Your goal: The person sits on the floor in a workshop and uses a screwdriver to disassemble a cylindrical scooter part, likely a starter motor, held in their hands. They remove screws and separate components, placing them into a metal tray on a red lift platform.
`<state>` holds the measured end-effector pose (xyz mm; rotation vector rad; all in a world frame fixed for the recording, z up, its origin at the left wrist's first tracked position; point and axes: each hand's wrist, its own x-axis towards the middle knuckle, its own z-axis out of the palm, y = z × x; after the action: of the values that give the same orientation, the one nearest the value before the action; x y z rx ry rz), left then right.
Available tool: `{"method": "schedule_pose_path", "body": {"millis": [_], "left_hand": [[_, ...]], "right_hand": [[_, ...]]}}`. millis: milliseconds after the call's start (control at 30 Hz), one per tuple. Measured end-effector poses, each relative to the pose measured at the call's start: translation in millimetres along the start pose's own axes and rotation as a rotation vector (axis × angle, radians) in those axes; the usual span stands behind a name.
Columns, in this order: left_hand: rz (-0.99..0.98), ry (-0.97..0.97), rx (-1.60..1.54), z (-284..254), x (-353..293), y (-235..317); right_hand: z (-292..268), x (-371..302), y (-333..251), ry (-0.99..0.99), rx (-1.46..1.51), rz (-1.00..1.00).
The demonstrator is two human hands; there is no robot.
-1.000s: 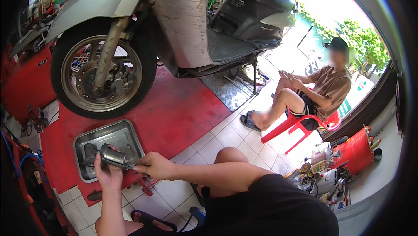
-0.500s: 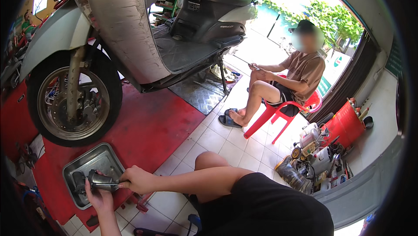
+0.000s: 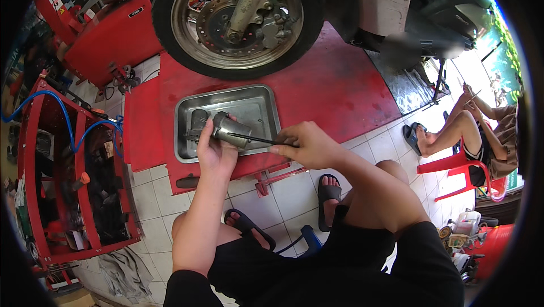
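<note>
My left hand [image 3: 214,149] grips a grey metal cylinder part [image 3: 231,130] over a steel tray [image 3: 266,100] that lies on a red lift platform [image 3: 334,86]. My right hand [image 3: 306,144] holds a thin dark tool [image 3: 255,139] whose tip touches the cylinder. A second dark cylindrical part [image 3: 198,121] lies in the tray, just left of the held one. Both hands work close together above the tray's near edge.
A scooter's front wheel [image 3: 238,21] stands on the platform just beyond the tray. A red tool cart [image 3: 73,177] with a blue hose [image 3: 68,120] is at my left. Another person sits on a red plastic chair [image 3: 459,171] at the right. Red containers [image 3: 481,244] stand at the lower right.
The view has swung down and left, so the wheel and tray are now central. My hands stay on the cylinder and tool above the tray. The seated person has slid toward the right edge.
</note>
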<state>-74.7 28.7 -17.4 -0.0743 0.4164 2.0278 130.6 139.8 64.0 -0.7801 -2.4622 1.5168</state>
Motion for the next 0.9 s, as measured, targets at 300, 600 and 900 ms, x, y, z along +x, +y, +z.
{"method": "schedule_pose_path", "body": {"millis": [300, 600, 900], "left_hand": [[0.249, 0.23, -0.173, -3.3, 18.6, 50.4], [0.182, 0.16, -0.191, -26.4, 29.1, 69.5], [0.243, 0.174, -0.087, -41.6, 43.2, 58.5]], "right_hand": [[7.3, 68.4, 38.5, 0.156, -0.718, 0.064], [49.5, 100.4, 47.2, -0.09, -0.961, 0.097], [70.3, 117.1, 68.8, 0.111, -1.017, -0.023]]}}
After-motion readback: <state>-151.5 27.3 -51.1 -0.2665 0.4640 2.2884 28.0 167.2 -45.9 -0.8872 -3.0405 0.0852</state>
